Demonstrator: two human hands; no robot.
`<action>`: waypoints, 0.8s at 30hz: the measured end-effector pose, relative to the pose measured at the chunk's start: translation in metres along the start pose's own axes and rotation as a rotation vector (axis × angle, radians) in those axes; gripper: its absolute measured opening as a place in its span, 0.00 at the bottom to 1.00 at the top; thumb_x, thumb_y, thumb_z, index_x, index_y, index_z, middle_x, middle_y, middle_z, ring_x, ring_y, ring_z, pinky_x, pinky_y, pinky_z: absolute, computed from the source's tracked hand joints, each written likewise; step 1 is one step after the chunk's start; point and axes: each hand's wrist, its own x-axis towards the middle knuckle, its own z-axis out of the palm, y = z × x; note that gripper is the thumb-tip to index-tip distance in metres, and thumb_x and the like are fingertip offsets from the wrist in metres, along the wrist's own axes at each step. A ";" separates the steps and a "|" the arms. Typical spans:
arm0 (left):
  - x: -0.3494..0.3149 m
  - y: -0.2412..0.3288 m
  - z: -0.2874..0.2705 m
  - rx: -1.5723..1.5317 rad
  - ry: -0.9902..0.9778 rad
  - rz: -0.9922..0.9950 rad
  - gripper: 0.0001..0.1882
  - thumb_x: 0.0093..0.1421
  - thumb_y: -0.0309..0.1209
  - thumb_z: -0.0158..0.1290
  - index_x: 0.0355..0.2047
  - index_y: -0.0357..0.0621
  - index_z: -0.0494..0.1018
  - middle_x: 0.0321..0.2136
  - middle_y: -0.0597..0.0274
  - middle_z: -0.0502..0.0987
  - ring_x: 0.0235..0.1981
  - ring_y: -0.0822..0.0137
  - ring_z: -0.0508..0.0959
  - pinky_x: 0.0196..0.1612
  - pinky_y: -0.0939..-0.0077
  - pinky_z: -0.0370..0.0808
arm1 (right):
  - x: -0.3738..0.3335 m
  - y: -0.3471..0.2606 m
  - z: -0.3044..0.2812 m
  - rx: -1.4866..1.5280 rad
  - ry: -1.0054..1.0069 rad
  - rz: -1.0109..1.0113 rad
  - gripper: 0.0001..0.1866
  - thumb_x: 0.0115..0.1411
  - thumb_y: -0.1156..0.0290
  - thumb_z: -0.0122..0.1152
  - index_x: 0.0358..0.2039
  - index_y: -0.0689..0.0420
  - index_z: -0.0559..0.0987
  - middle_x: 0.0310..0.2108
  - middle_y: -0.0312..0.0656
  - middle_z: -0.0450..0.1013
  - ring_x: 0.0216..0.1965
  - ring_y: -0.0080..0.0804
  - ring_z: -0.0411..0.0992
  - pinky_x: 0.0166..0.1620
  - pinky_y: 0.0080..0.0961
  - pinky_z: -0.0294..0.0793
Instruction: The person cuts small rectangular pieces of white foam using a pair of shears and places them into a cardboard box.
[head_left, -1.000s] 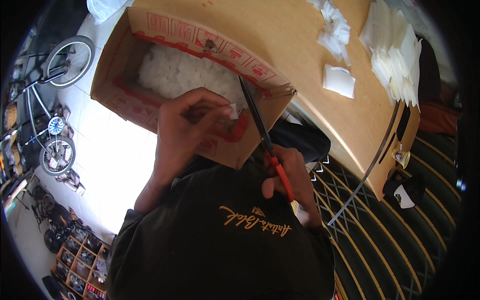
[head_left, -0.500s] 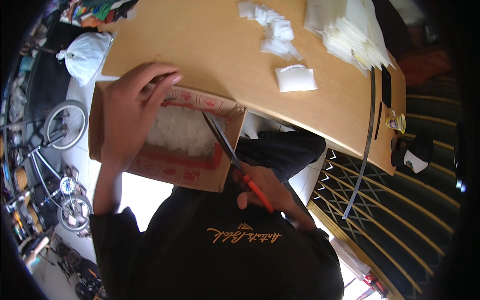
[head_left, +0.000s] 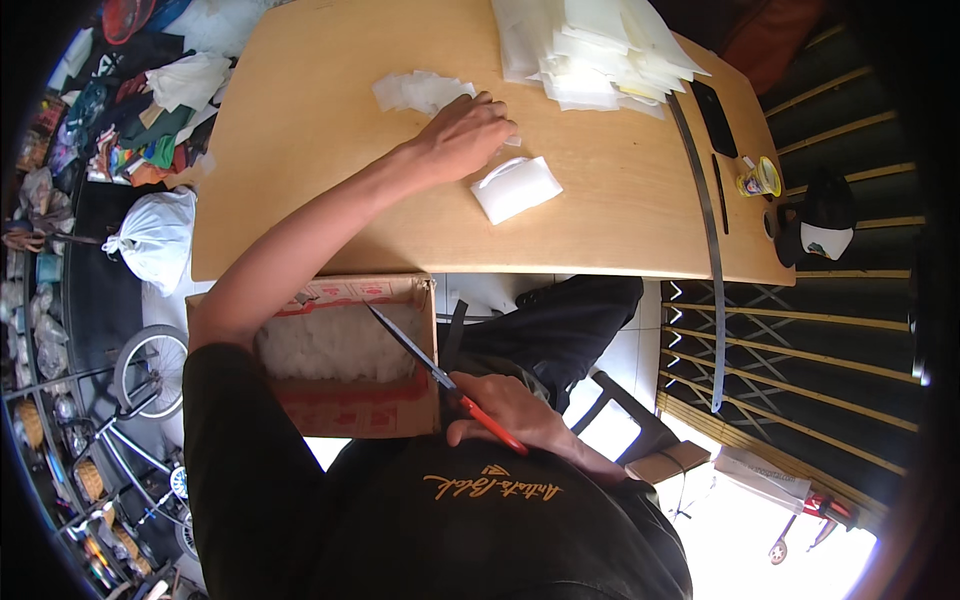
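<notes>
My left hand [head_left: 468,135] reaches across the table with its fingers bent and drawn together, right at a row of small thin white pieces [head_left: 420,92]. The edge of one piece shows under the fingertips; whatever lies between them is hidden. In my right hand [head_left: 510,405] is a pair of scissors [head_left: 440,376] with red handles, its dark blades together and pointing up and left. The blade tips are over a cardboard box [head_left: 428,400] filled with white, loose, translucent bits [head_left: 335,345]. Beside my left hand lies a small white packet [head_left: 518,188] with a curved strip on top.
A thick stack of whitish sheets [head_left: 590,55] occupies the far side of the table [head_left: 330,110]. Toward the right edge are a long metal strip [head_left: 717,300], a black phone [head_left: 712,118], a thin dark stick [head_left: 720,195] and a yellow cup [head_left: 760,178]. A white bag [head_left: 155,238] stands left.
My left hand has gone from above the box to the row of white pieces on the table. The right hand still holds the scissors over the box. The view has shifted.
</notes>
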 end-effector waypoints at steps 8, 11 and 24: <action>0.015 0.010 -0.016 -0.423 0.036 -0.246 0.07 0.56 0.28 0.59 0.35 0.39 0.82 0.36 0.56 0.82 0.41 0.62 0.78 0.47 0.67 0.73 | -0.002 0.001 -0.003 0.003 0.006 0.004 0.35 0.54 0.35 0.59 0.36 0.61 0.72 0.25 0.52 0.74 0.30 0.58 0.74 0.33 0.45 0.71; 0.006 -0.005 -0.037 -0.726 0.096 -0.309 0.12 0.58 0.27 0.59 0.40 0.33 0.80 0.30 0.54 0.82 0.31 0.66 0.79 0.36 0.68 0.75 | 0.000 0.001 -0.001 0.004 0.016 -0.013 0.34 0.54 0.35 0.59 0.36 0.60 0.72 0.25 0.52 0.74 0.30 0.58 0.74 0.33 0.45 0.72; -0.176 0.047 -0.130 -1.027 0.344 -0.864 0.07 0.58 0.24 0.60 0.34 0.36 0.74 0.27 0.59 0.80 0.23 0.74 0.78 0.25 0.81 0.74 | 0.002 -0.002 -0.006 -0.054 -0.070 0.095 0.33 0.51 0.39 0.64 0.37 0.60 0.71 0.29 0.48 0.75 0.35 0.54 0.75 0.37 0.44 0.72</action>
